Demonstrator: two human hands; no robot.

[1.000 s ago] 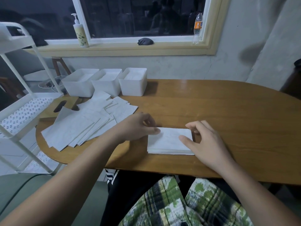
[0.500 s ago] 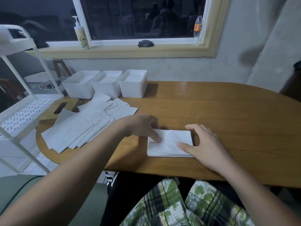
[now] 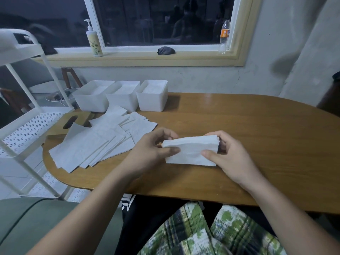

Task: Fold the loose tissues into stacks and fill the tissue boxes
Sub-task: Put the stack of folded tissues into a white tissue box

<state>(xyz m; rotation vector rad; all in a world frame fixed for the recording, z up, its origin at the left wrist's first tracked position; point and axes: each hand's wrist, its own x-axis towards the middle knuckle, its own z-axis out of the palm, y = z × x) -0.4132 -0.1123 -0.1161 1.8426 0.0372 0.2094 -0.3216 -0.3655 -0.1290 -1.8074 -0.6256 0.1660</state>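
Table edge (image 3: 184,188) — stack (image 3: 191,152) between hands (image 3: 147,153) (image 3: 234,159)

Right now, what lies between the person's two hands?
The folded tissue stack, gripped at its ends by the left hand and the right hand; the head view shows it.

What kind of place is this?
Probably a home room: a wooden table stands under a window, a pump bottle and a drink bottle sit on the sill, and a white trolley stands beside.
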